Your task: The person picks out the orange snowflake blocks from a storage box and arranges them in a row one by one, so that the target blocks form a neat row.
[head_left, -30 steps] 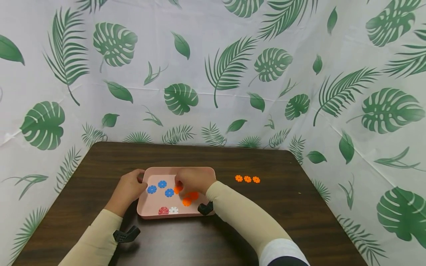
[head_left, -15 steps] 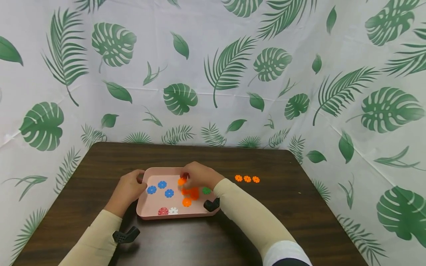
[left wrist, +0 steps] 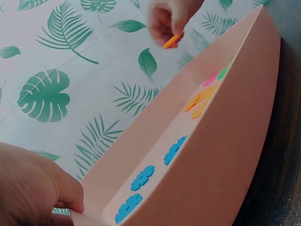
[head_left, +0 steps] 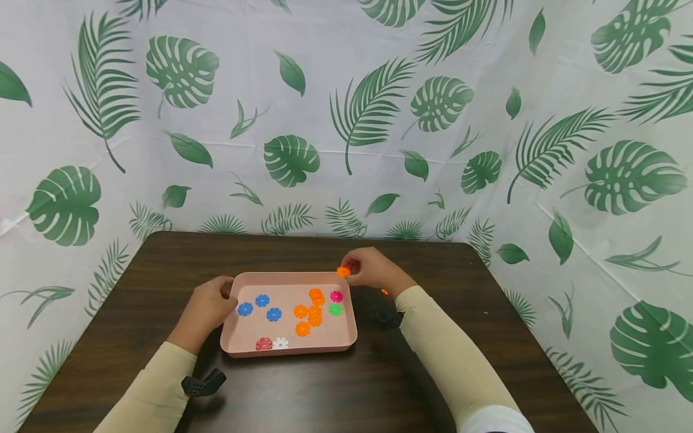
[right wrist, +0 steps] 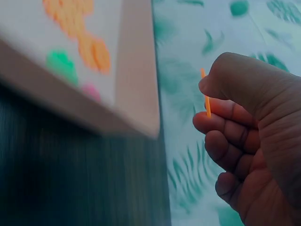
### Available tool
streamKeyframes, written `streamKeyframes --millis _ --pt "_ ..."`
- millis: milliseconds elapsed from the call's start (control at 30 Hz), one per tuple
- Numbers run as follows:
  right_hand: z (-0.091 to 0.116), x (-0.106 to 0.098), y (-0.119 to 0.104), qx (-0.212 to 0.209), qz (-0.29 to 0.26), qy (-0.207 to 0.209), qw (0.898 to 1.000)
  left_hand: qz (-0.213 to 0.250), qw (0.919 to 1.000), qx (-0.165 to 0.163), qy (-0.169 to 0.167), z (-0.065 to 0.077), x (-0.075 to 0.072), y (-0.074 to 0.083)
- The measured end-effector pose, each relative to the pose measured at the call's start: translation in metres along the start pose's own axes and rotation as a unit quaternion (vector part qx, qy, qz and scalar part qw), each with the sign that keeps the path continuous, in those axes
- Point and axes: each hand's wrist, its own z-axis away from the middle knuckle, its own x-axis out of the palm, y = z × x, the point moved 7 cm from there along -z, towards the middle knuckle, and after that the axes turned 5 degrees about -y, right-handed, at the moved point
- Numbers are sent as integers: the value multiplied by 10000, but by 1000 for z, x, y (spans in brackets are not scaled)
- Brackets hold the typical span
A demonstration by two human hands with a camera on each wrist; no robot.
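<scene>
My R hand [head_left: 376,267] had an orange flower disc [head_left: 343,272] pinched btwn thumb & fingers, rest of the fingers loosely curled. Disc was up in the air by the far R corner of the pink tray [head_left: 243,337]; R wrist cam showed it thin, nearly edge-on, w/ a gap btwn it & the tray wall.

My L hand [head_left: 203,310] gripped the tray's L rim nr the far corner, fingertips over the edge. Tray sat flat on the dark wood-grain tbl [head_left: 303,397].

In the tray, L half: 3 blue discs [head_left: 274,314], flat & apart from e/o. R of ctr: a bunch of orange discs [head_left: 314,317], some overlapping. Just R of those, nr the R wall: magenta disc [head_left: 336,296], w/ green disc [head_left: 335,310] on the near side of it. By the near wall, L of ctr: red disc [head_left: 263,343] & white disc [head_left: 280,343] side by side; couldn't tell if they touched.

On the tbl, R of tray, a sliver of loose orange disc [head_left: 384,292] showed by my R wrist, mostly hidden.

Had beige sleeves [head_left: 151,385] on, black wrist device [head_left: 203,383] on L arm. Behind tbl: white cloth [head_left: 233,180] w/ green leaf print.
</scene>
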Motion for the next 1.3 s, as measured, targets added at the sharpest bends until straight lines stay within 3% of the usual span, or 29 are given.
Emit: streamKeyframes --millis 300,633,867,1300 --pt "59 -35 94 905 -343 499 9941 27 9999 -93 -33 2 1 -2" --pt "114 -46 185 1705 -317 831 9813 50 9999 -141 -85 1 2 -1" --pt "123 -44 209 1907 -327 901 9770 28 9999 -116 -54 1 0 1" --pt "119 -28 216 1952 124 891 9766 16 9998 -186 -113 0 0 0"
